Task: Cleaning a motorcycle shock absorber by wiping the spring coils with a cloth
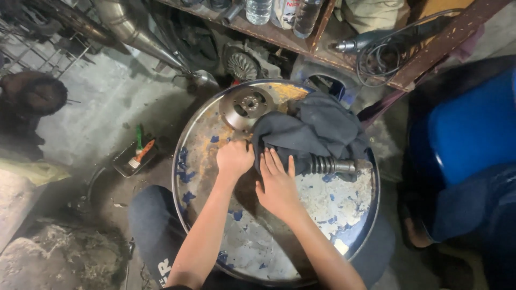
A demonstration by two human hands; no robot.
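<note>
Rusted steel drum top [344, 212], round, blue paint flaking, served as bench; bare scuffed metal lay open below both wrists out to the raised rim. Left hand [234, 159] was curled shut at the edge of a dark grey cloth [317, 131]; whether it pinched the fabric could not be told. Right hand [277, 185], beside it, lay flat and open, fingers on the cloth. Ribbed metal shaft [332, 165] protruded just right of those fingers. Perforated steel disc [247, 106] lay above the left hand, near the far rim.
</note>
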